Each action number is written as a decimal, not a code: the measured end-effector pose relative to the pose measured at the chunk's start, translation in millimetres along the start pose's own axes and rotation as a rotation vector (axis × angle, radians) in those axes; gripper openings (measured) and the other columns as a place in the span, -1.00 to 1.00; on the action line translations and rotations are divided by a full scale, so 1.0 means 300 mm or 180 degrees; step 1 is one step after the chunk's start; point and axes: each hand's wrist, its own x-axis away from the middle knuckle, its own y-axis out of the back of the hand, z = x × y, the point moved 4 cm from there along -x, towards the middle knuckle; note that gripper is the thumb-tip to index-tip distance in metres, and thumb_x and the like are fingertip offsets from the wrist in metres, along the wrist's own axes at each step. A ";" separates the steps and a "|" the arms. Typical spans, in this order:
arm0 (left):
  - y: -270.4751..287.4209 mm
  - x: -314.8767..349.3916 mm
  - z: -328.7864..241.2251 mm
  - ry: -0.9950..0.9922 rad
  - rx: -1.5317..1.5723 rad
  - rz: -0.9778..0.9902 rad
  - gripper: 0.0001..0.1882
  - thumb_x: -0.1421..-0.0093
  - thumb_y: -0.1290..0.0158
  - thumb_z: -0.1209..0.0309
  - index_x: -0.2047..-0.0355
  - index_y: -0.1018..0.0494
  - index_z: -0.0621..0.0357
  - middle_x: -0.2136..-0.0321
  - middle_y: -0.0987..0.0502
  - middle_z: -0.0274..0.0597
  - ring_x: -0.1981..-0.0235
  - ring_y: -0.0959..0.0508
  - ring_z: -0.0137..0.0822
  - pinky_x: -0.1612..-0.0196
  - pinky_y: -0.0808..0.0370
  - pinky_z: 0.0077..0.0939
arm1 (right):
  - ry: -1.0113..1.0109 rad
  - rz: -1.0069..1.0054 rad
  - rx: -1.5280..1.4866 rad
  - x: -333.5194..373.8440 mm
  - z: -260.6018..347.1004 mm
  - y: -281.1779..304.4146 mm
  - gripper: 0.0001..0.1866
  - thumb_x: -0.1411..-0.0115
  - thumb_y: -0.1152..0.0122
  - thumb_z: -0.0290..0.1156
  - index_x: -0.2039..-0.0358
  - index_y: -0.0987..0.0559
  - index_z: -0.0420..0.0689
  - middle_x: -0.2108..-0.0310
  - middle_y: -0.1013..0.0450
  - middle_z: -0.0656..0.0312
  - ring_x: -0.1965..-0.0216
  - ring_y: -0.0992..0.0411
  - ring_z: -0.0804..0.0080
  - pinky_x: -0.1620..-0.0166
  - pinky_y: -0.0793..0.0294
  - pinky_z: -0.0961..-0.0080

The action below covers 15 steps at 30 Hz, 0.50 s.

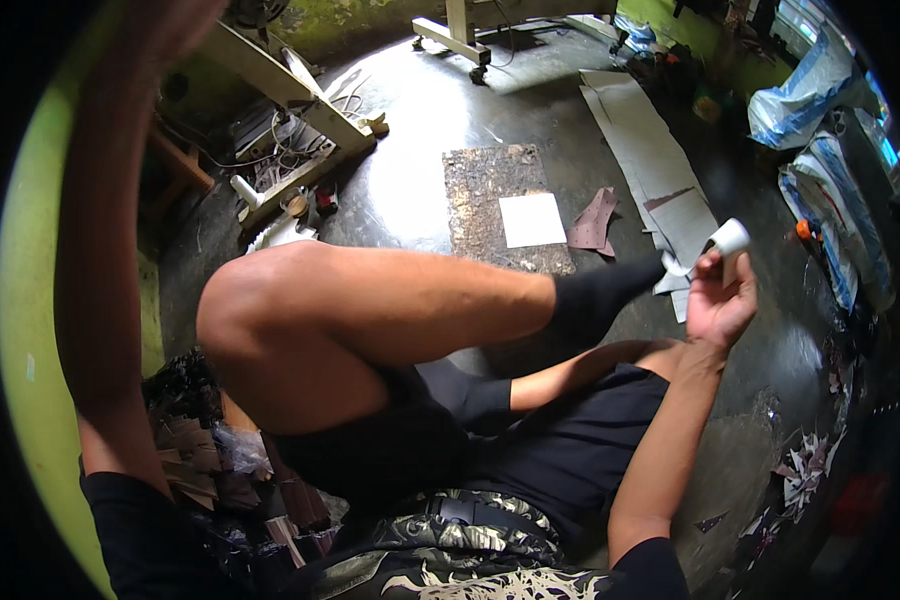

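My right hand [720, 305] is raised at the right, its fingers closed round a small white roll [732, 236]. A curled white strip [676, 265] shows beside those fingers; I cannot tell whether it belongs to the roll. My left arm reaches up along the left side, and my left hand [175, 25] is blurred and cut off at the top edge, so its fingers are hidden. On the floor beyond my bent leg, a white square sheet [531, 220] lies on a worn, rough board [490, 180]. Beside it rests a brown, dotted cut piece [593, 222].
A long pale sheet [635, 135] stretches across the floor at the far right. Blue-and-white plastic sacks [820, 190] stand along the right side. A table leg frame with cables [290, 130] is at the far left. Brown scraps [195, 450] pile beside my left thigh; pale offcuts [805, 470] lie at the right.
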 end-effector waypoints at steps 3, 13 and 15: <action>0.028 -0.096 0.100 0.0358 -0.0083 0.0277 -0.55 -0.60 -0.20 0.17 -0.36 -0.61 0.11 -0.14 -0.74 -0.04 -0.12 -0.74 -0.21 -0.20 -0.76 -0.25 | 0.0320 0.0303 -0.0367 -0.035 0.107 -0.092 -0.63 -0.56 -0.26 -0.35 -0.19 -0.56 -0.38 0.06 -0.60 -0.04 0.09 -0.55 0.18 0.04 -0.56 0.23; -0.627 -0.114 0.509 0.0667 -0.1043 0.2686 -0.56 -0.50 -0.23 -0.06 0.00 -0.79 0.03 0.31 -0.81 -0.08 0.28 -0.81 -0.17 0.08 -0.74 -0.24 | -0.0052 -0.0422 0.0907 0.044 0.008 -0.038 -0.78 -0.50 -0.43 -0.33 -0.01 -0.67 -0.18 0.21 -0.72 0.16 0.23 -0.71 0.32 0.12 -0.72 0.41; -0.791 0.012 0.614 0.0651 -0.1506 0.2020 -0.30 -0.44 -0.16 -0.31 -0.03 -0.77 0.13 0.20 -0.78 0.14 0.17 -0.78 0.13 0.00 -0.70 0.01 | -0.0187 -0.0435 0.1124 0.122 -0.042 -0.014 -0.78 -0.51 -0.41 -0.37 -0.06 -0.64 -0.14 0.18 -0.71 0.17 0.24 -0.70 0.33 0.14 -0.73 0.41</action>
